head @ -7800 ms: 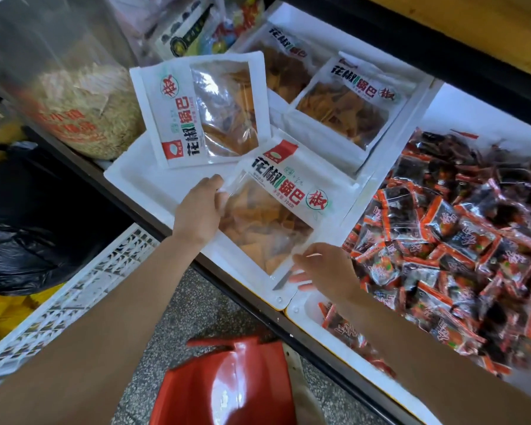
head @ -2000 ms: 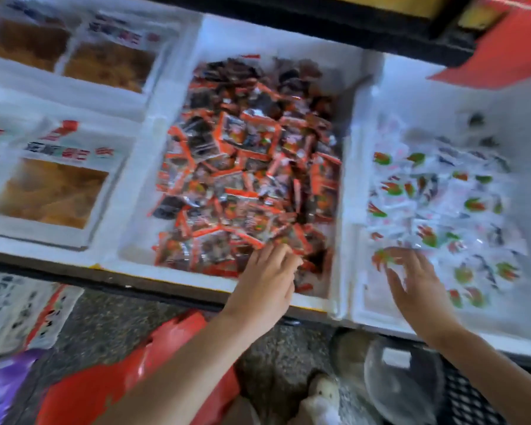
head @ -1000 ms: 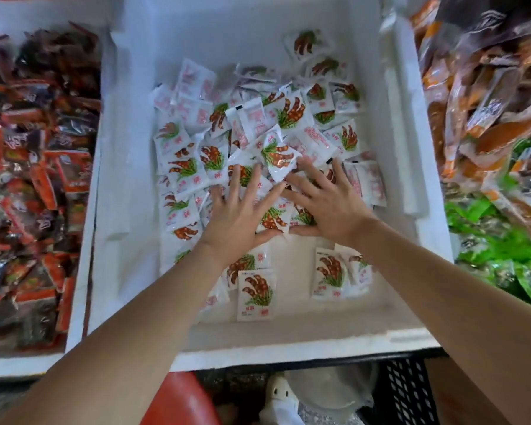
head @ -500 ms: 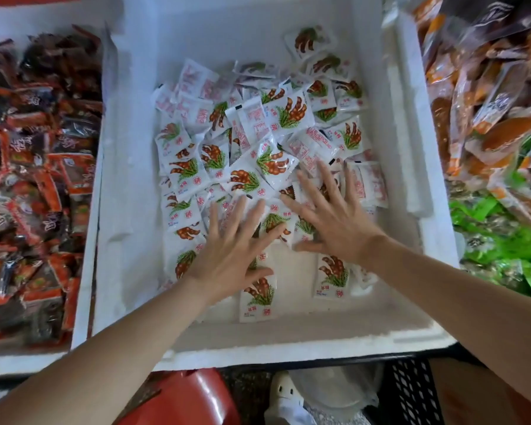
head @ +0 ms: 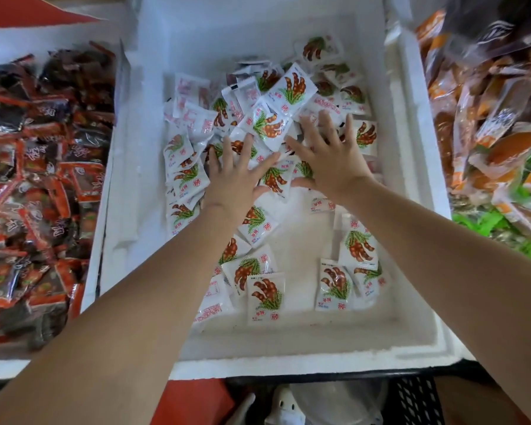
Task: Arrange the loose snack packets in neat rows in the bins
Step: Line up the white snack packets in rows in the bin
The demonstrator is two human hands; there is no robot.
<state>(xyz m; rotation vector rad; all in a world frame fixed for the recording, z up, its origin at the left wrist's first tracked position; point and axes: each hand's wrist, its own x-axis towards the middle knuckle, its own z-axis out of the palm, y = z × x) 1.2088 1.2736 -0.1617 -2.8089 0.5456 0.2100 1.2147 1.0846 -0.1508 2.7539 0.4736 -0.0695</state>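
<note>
White foam bin (head: pixel 319 354) of loose white packets (head: pixel 292 87), left grip (head: pixel 236 176) and right grip (head: pixel 331 157) splayed flat on them, grasping nothing

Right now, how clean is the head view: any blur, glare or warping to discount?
Head view: the white packets at centre are sharp, prints legible; the red-and-black packets at left and the orange packets at right are smeared; the foam bin rim bows from the wide lens; light is soft, no hard glare.
</note>
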